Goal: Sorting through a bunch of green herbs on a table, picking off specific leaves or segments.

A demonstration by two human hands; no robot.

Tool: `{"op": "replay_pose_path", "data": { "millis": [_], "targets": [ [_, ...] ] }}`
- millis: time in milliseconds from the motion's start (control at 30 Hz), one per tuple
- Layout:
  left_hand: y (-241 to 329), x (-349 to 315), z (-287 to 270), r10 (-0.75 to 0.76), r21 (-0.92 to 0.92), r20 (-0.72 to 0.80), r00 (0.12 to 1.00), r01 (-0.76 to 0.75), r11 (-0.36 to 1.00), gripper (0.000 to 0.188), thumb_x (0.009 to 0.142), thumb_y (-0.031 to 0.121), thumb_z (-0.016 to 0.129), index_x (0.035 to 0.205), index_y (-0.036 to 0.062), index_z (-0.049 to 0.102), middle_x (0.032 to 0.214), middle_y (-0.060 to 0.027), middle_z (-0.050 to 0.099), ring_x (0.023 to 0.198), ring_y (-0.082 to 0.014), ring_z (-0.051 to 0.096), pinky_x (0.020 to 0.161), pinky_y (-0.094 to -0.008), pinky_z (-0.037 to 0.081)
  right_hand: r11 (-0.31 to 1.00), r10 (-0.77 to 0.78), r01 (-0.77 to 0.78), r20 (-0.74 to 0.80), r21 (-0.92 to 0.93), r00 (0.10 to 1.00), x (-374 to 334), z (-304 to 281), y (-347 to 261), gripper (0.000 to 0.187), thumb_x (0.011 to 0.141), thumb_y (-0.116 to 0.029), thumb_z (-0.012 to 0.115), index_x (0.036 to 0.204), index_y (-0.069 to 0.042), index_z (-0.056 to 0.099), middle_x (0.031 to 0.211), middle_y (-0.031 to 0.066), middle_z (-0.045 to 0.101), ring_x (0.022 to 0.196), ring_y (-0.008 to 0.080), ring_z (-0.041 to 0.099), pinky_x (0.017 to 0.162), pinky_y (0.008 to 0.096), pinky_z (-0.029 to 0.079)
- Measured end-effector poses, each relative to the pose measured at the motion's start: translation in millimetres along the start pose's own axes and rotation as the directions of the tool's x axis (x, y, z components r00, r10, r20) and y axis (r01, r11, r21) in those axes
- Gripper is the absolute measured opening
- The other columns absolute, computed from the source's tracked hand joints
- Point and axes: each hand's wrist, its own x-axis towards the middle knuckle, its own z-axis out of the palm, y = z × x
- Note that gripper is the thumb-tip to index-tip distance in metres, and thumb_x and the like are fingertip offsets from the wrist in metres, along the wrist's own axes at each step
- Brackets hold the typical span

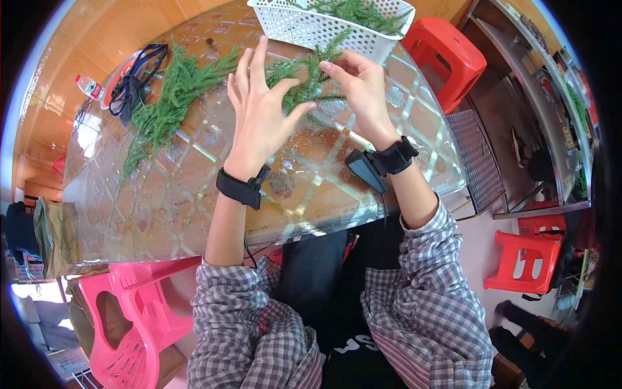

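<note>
A feathery green sprig (pixel 313 81) is held just above the table between my hands. My right hand (pixel 366 91) pinches it between thumb and fingers from the right. On the other side my left hand (pixel 258 120) is open, its fingers spread and its thumb reaching toward the sprig's lower part. Beyond my left hand, a pile of similar green sprigs (pixel 172 94) lies on the table. A white perforated plastic basket (pixel 311 32) at the far edge has more greenery (pixel 363 14) in it. Black bands circle both my wrists.
The table (pixel 214 214) has a glossy patterned clear cover. At its far left lie a dark strapped item (pixel 133 87) and a small bottle (pixel 89 87). A red stool (pixel 447 55) stands beyond the right side, a pink chair (pixel 142 324) near left, metal shelving (pixel 518 71) at right.
</note>
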Motion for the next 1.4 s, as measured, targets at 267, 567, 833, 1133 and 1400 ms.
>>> {"op": "replay_pose_path", "data": {
  "millis": [267,567,833,1133,1400],
  "targets": [
    [-7,0,2,-0.012,-0.070,0.008,1.000,0.013,0.997,0.019,0.066,0.016,0.073,0.081,0.0120,0.063,0.142,-0.0142,0.024,0.129,-0.0369,0.021,0.103,-0.0549,0.016,0.996,0.082,-0.082,0.002,0.025,0.997,0,-2,-6,0.011,0.079,-0.008,0.065,0.074,0.000,0.060,0.067,-0.0021,0.057,0.063,0.0029,0.046,0.055,0.0210,0.034],
    [0,-1,-1,-0.008,-0.079,0.085,0.996,0.014,0.997,0.020,0.066,0.016,0.072,0.081,0.0139,0.060,0.143,-0.0131,0.024,0.130,-0.0370,0.019,0.103,-0.0543,0.014,0.997,0.080,-0.080,0.001,-0.020,0.997,4,-8,0,0.011,0.080,-0.010,0.065,0.077,0.000,0.062,0.073,-0.0012,0.061,0.068,0.0030,0.049,0.060,0.0204,0.038],
    [-7,1,-1,-0.001,-0.188,0.074,0.997,0.015,0.982,0.018,0.074,0.028,0.068,0.074,0.0108,0.062,0.141,-0.0130,0.028,0.129,-0.0360,0.021,0.103,-0.0543,0.014,0.996,0.088,-0.087,0.054,-0.034,0.995,3,-9,-2,0.009,0.080,-0.009,0.065,0.080,0.001,0.063,0.072,-0.0014,0.061,0.066,0.0029,0.050,0.061,0.0195,0.039],
    [-9,6,0,-0.157,-0.285,-0.119,0.980,0.118,0.951,0.013,0.076,0.022,0.066,0.082,0.0100,0.065,0.131,-0.0091,0.043,0.123,-0.0289,0.034,0.102,-0.0438,0.021,0.999,0.047,-0.048,0.107,0.011,0.993,0,-4,-4,0.009,0.080,-0.006,0.064,0.086,0.000,0.065,0.074,-0.0006,0.062,0.068,0.0030,0.052,0.062,0.0199,0.041],
    [-17,2,-4,-0.095,0.051,-0.137,0.986,0.103,0.993,0.015,0.072,0.020,0.069,0.086,0.0152,0.065,0.128,-0.0053,0.044,0.123,-0.0264,0.034,0.102,-0.0511,0.020,0.996,0.090,-0.089,0.266,-0.018,0.960,-3,-4,-7,0.011,0.080,-0.007,0.065,0.088,0.000,0.065,0.075,0.0005,0.063,0.069,0.0042,0.054,0.063,0.0198,0.042]
  ]
}}
